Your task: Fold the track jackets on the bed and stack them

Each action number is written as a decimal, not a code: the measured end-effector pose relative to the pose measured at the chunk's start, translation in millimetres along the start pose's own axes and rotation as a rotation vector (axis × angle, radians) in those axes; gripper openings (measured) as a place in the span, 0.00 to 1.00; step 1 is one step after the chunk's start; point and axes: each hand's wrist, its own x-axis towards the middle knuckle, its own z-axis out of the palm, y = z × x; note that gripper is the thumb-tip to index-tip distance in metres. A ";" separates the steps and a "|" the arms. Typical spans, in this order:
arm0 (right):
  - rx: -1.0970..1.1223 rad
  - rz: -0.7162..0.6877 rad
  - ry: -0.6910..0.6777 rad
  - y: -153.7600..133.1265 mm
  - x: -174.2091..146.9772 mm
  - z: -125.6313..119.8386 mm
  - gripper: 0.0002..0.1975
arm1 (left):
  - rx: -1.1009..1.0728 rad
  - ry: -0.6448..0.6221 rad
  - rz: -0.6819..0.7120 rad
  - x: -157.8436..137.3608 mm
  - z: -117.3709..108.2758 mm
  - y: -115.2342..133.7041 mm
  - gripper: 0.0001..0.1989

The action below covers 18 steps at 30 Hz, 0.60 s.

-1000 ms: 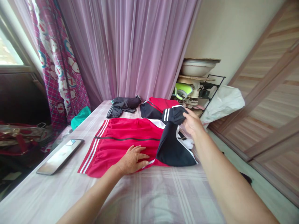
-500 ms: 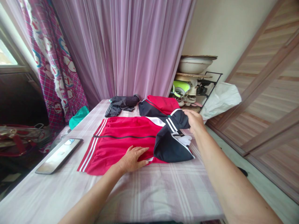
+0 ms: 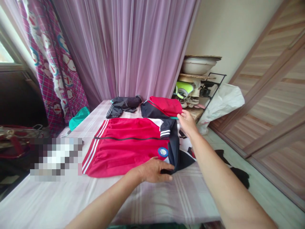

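Lilac drapes hang behind a bed or table spread with a pale plaid cloth (image 3: 143, 203), with a magenta cartoon-print curtain (image 3: 57, 63) to the left and slatted wooden wardrobe doors (image 3: 269, 105) to the right. On the cloth, in front of the person, a red zip-up track jacket (image 3: 126, 149) lies flat, its white-striped hem to the left and a round blue-edged badge (image 3: 163, 152) near its collar end. A black sleeve (image 3: 174, 140) is folded across that end, its striped cuff on the red body.

The left hand (image 3: 156, 170) rests at the jacket's near edge, thumb and forefinger spread apart, with black fabric between them. The right hand (image 3: 188, 122) is at the far end of the folded sleeve, fingers close together; whether they pinch the cloth I cannot tell. Just beyond lies a folded red-and-black garment (image 3: 164, 106), and left of it a bundled black garment (image 3: 125, 105). Past these, a shoe rack (image 3: 215, 92) carries a white basin (image 3: 199, 66) and a lime-green visor (image 3: 184, 89).
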 end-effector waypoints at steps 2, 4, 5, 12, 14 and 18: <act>-0.213 -0.014 -0.103 11.5 -10.1 6.7 0.22 | -0.001 0.057 -0.035 -11.1 -8.5 -7.4 0.18; -0.392 -0.067 -0.232 22.9 -23.8 7.9 0.15 | 0.049 0.170 -0.136 -25.5 -21.6 -20.5 0.16; -0.458 -0.093 -0.293 28.3 -31.2 7.0 0.13 | 0.096 0.226 -0.206 -33.9 -29.0 -28.4 0.15; -0.722 -0.052 -0.446 54.9 -64.1 -2.7 0.24 | 0.264 0.391 -0.450 -88.6 -60.8 -64.5 0.17; -0.767 -0.012 -0.436 58.2 -64.2 -0.9 0.26 | 0.241 0.420 -0.445 -90.7 -58.3 -62.4 0.17; -0.642 -0.029 -0.398 57.1 -57.1 4.7 0.17 | 0.228 0.436 -0.406 -75.4 -46.6 -51.3 0.18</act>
